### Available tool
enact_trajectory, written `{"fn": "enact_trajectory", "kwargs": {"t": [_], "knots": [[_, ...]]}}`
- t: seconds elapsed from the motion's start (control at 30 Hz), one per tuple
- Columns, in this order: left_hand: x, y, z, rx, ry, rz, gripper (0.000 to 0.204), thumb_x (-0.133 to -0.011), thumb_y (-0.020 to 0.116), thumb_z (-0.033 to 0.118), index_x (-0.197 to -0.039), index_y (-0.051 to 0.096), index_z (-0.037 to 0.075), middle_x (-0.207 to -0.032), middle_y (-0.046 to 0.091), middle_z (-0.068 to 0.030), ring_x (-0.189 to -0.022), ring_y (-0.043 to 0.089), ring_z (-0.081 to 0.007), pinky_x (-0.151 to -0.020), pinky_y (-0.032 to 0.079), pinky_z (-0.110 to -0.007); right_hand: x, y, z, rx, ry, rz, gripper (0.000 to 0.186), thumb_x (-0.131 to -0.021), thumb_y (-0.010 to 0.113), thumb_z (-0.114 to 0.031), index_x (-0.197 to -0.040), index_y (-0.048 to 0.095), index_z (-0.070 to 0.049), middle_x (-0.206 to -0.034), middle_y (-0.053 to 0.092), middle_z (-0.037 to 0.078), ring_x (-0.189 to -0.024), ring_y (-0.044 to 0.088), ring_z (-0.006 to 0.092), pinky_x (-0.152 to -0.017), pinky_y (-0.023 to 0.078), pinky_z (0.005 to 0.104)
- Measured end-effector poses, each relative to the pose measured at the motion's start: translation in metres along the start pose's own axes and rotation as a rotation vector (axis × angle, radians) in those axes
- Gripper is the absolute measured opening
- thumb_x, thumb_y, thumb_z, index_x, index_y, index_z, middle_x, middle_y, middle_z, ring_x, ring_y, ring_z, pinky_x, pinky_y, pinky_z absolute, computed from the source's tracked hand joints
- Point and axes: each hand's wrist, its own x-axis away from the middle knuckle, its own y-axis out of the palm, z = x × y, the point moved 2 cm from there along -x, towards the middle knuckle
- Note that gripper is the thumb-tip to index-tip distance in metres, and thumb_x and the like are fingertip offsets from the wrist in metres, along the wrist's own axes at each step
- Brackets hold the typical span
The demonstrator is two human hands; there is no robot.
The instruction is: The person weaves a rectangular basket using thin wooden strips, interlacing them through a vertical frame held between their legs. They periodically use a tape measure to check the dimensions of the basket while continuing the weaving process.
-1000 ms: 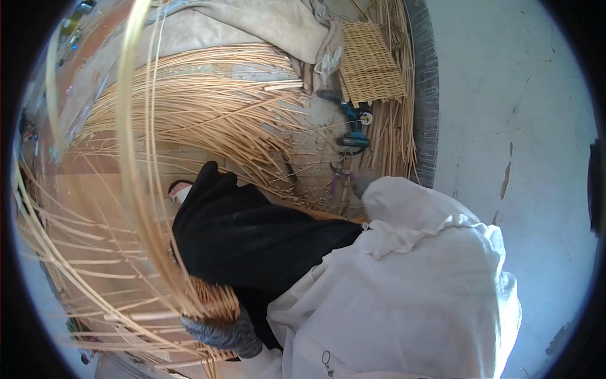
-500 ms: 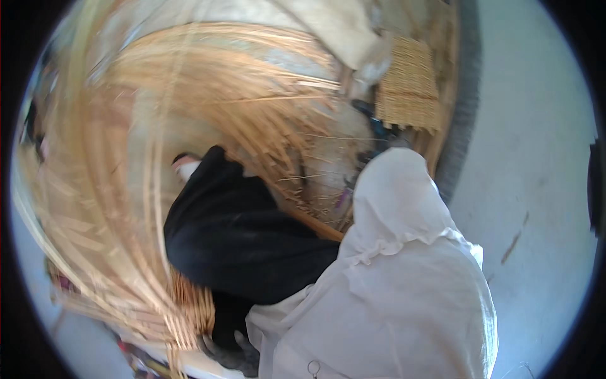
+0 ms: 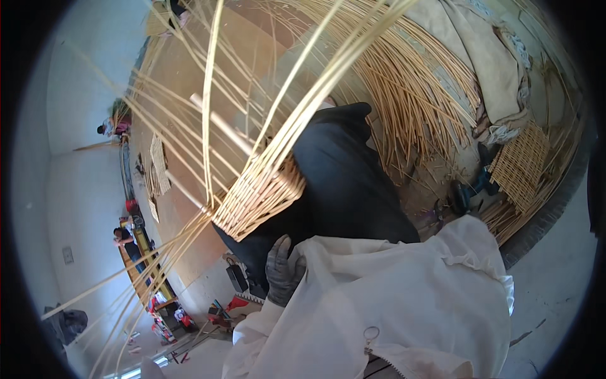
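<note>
A partly woven wicker basket point(image 3: 260, 201) lies tilted against my black-clad leg point(image 3: 344, 167). Long pale canes point(image 3: 315, 114) fan out from its rim upward, and more trail to the lower left. My left hand point(image 3: 284, 270), in a dark grey glove, is just below the basket and apart from it. Its fingers stretch upward, slightly bent, beside the white cloth of my garment point(image 3: 379, 297), with nothing visible in them. My right hand is out of sight.
Many loose canes point(image 3: 410, 88) spread across the floor beyond my leg. To the right are a woven panel point(image 3: 521, 164), a power drill point(image 3: 464, 192) and beige cloth point(image 3: 483, 57). People point(image 3: 129, 243) sit at the far left, near scattered tools point(image 3: 227, 309).
The view has swung leftward and cleared of blur. The basket and its canes now appear nearer the middle, and my gloved left hand has come up from the lower edge.
</note>
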Motion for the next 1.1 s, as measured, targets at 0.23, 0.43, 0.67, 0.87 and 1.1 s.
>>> {"fn": "enact_trajectory", "kwargs": {"t": [0.23,0.43,0.67,0.87,1.1], "knots": [[-0.040,0.007,0.030,0.336,0.055,0.014,0.035,-0.081,0.065,0.013,-0.114,0.056,0.002,-0.104,0.061,-0.0147,-0.091,0.062,-0.0262,-0.080,0.050,-0.034,0.052,-0.070,-0.076,-1.168,-0.335,-0.437,0.044,-0.081,0.064,-0.038,-0.113,0.054,-0.009,-0.087,0.059,0.015,-0.084,0.060,0.0314,-0.077,0.047,0.0450],[-0.072,0.018,0.073,1.303,-0.187,-0.388,0.030,-0.085,0.061,0.009,-0.115,0.057,0.004,-0.097,0.065,-0.0103,-0.085,0.063,-0.0190,-0.078,0.050,-0.027,0.231,-0.098,-0.297,-0.624,-0.814,-0.378,0.057,-0.082,0.060,-0.052,-0.110,0.053,-0.003,-0.083,0.056,0.005,-0.069,0.056,0.0125,-0.057,0.048,0.0258],[-0.035,-0.010,0.018,1.343,-0.248,-0.062,0.025,-0.084,0.063,0.007,-0.109,0.059,0.003,-0.092,0.061,-0.0058,-0.086,0.059,-0.0117,-0.070,0.049,-0.026,0.414,0.067,-0.406,0.106,-1.138,-0.853,0.064,-0.080,0.068,-0.029,-0.132,0.042,-0.004,-0.091,0.061,0.014,-0.077,0.061,0.0207,-0.069,0.050,0.0336],[0.041,-0.042,-0.086,1.203,-0.474,0.385,0.006,-0.087,0.060,0.010,-0.090,0.060,0.004,-0.086,0.057,-0.0055,-0.071,0.056,-0.0114,-0.060,0.046,-0.024,0.401,0.134,-0.402,0.899,-1.513,-0.613,0.032,-0.082,0.059,-0.025,-0.108,0.059,-0.007,-0.082,0.063,0.017,-0.075,0.062,0.0315,-0.069,0.051,0.0384],[0.014,-0.080,-0.239,1.114,-0.759,0.728,0.029,-0.090,0.057,0.032,-0.099,0.057,0.004,-0.077,0.053,-0.0002,-0.067,0.049,-0.0104,-0.058,0.042,-0.023,0.429,0.104,-0.558,1.015,-1.568,0.072,0.014,-0.078,0.056,-0.018,-0.071,0.066,-0.011,-0.066,0.063,0.009,-0.062,0.062,0.0281,-0.054,0.049,0.0396]]}}
